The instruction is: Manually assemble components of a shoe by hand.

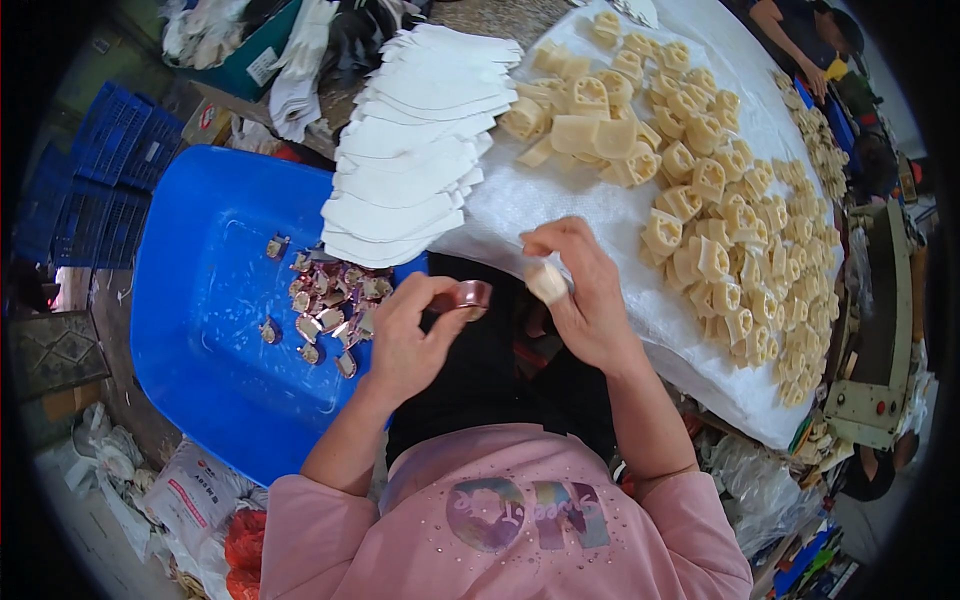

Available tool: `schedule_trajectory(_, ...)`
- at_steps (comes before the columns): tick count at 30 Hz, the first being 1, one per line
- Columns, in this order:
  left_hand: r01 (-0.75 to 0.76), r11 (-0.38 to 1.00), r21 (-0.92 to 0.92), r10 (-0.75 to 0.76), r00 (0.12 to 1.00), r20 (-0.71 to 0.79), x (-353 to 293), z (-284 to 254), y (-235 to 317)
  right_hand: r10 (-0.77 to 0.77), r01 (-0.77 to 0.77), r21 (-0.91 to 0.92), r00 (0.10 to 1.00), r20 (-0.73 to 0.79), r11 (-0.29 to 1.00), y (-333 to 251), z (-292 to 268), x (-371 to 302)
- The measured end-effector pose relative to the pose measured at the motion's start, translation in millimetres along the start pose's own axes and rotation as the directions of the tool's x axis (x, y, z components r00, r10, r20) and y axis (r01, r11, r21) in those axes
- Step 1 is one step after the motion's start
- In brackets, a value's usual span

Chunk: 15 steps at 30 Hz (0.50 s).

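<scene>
Workshop background: blue crates (110,180) stand at far left, and a second person (790,40) sits or leans at upper right. We record a white-covered table (570,210) ahead and to the right, bearing a broad spread of cream moulded pieces (720,200). White cut sheets (410,150) overlap in a long fanned pile at its left side. A blue tub (200,400) lies at left, with small shiny metallic pieces (330,310) loosely heaped toward its right side.

Pose: both forearms rise from the lower edge and lean inward; the hands face each other above the dark lap, well apart from contact. We see the left hand (415,325) closed in a pinch, thumb below and fingers above, on a shiny copper-coloured piece (468,297) pointing right. Our right hand (592,305) is raised, index finger bent over, with a pale piece (546,283) held near the thumb. Blur prevents us from telling its exact finger contacts.
</scene>
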<state>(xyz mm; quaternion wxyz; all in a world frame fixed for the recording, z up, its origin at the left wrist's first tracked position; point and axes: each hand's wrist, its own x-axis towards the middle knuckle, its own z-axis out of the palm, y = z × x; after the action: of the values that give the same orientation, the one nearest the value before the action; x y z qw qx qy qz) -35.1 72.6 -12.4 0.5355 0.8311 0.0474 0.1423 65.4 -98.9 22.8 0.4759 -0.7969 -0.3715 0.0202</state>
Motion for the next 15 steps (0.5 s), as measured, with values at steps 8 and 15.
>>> schedule_trajectory(8,-0.008,0.887,0.463,0.180,0.927,-0.329,-16,-46,-36,0.043,-0.049,-0.063,0.994,-0.099,0.997,8,20,53)
schedule_trajectory(15,-0.315,0.874,0.370,0.417,0.877,-0.238,33,-28,-8,0.188,-0.207,-0.190,0.975,-0.116,0.960,13,39,76)
